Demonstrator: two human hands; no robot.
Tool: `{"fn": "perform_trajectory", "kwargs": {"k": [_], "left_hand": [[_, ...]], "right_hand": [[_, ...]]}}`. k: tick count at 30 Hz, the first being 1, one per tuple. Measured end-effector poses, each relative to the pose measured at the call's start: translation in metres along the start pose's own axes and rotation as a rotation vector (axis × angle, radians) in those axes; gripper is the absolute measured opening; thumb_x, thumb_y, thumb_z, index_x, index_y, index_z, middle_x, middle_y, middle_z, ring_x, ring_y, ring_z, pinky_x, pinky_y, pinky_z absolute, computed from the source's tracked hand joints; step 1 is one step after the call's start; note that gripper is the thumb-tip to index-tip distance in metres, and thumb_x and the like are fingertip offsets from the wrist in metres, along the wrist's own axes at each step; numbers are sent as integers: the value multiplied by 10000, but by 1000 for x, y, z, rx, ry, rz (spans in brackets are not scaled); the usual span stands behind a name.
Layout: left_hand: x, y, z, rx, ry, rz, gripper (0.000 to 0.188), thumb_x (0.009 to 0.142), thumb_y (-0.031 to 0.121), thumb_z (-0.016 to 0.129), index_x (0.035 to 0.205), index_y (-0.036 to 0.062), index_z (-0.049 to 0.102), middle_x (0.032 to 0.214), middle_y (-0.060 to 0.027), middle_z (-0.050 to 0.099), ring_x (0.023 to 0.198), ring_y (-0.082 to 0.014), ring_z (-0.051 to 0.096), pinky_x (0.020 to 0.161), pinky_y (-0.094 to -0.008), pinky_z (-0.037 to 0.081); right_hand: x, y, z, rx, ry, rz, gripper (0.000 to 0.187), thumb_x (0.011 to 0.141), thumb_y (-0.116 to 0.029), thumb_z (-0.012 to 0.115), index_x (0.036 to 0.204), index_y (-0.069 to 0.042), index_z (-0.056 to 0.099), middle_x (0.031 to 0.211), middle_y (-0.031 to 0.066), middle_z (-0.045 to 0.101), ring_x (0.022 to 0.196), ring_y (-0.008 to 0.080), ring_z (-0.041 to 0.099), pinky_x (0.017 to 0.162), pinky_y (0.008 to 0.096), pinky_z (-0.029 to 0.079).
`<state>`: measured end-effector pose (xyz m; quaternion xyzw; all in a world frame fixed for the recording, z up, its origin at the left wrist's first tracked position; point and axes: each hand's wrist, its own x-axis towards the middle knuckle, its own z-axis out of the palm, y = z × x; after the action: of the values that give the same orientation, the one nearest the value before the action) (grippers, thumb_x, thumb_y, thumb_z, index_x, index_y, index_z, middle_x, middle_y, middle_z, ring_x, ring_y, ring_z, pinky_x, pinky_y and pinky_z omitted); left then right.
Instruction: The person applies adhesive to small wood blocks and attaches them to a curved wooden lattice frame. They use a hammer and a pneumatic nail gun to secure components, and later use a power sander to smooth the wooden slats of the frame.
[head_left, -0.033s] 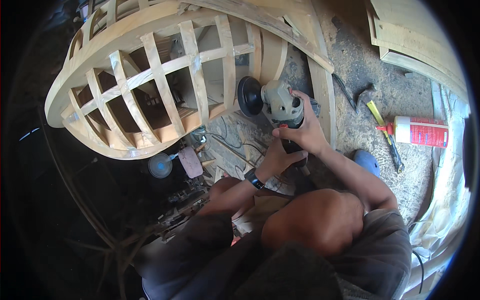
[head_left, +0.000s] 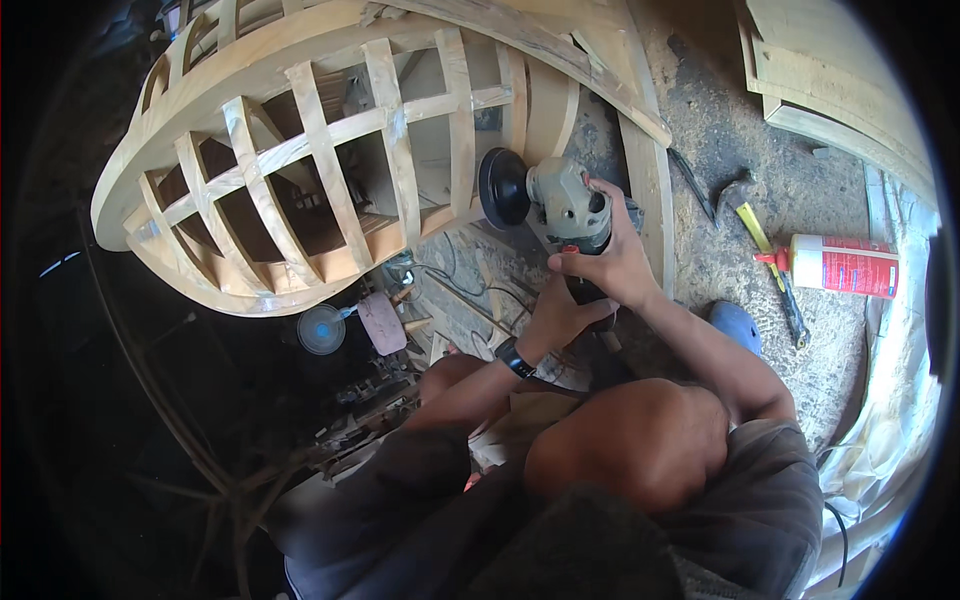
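1. The wooden frame [head_left: 325,140] fills the far left. Its slats stand joined in a lattice, so the building looks done. Pale patches show on the slats; surface work seems unfinished, though how much is left I cannot tell.
2. A long plank [head_left: 560,62] crosses the frame's far right side, and a board [head_left: 645,200] stands right of the grinder; both seem to limit room there.
3. The grinder [head_left: 572,205] sits at the frame's right end, its black pad [head_left: 505,190] beside the last slat; contact is unclear.
4. The right hand [head_left: 618,268] wraps the grinder's body, thumb laid across it. The left hand [head_left: 562,318] curls round the handle, some fingers hidden.
5. To the right lie a hammer [head_left: 752,226] and a red-and-white bottle [head_left: 858,266], its nozzle at the hammer's handle, clear of the grinder.
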<state>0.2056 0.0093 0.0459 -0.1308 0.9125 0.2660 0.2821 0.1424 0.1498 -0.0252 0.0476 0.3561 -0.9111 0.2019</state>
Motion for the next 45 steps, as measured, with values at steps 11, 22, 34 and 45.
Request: {"fn": "perform_trajectory", "kwargs": {"k": [11, 22, 34, 45], "left_hand": [[35, 17, 4, -263, 103, 117, 774, 716, 205, 836, 1371, -7, 483, 1202, -174, 673, 1098, -300, 678, 945, -402, 523], [13, 18, -94, 255, 40, 439, 595, 827, 231, 816, 1319, -12, 588, 1136, -197, 712, 1053, -335, 706, 905, -394, 546], [-88, 17, -333, 855, 1493, 789, 500, 1006, 303, 606, 1357, -47, 543, 1336, -183, 536, 1260, -299, 503, 1101, -446, 360], [-58, -2, -383, 262, 1393, 964, 741, 953, 469, 574, 1521, 66, 319, 1513, -149, 339, 1456, -334, 306, 1226, -527, 261]], "right_hand": [[28, 6, 19, 62, 297, -80, 805, 788, -174, 900, 1382, 13, 390, 1113, 92, 650, 1018, 165, 639, 955, 329, 507], [41, 10, 32, -104, 335, -259, 907, 873, -311, 838, 1451, 62, 246, 1296, 206, 550, 1195, 247, 573, 1058, 367, 446], [52, -8, 35, -230, 411, -306, 833, 901, -323, 793, 1441, 80, 304, 1273, 201, 555, 1178, 235, 580, 1036, 366, 466], [59, 5, 38, -237, 436, -306, 845, 907, -357, 787, 1460, 82, 324, 1292, 198, 555, 1188, 247, 580, 1047, 379, 463]]}}
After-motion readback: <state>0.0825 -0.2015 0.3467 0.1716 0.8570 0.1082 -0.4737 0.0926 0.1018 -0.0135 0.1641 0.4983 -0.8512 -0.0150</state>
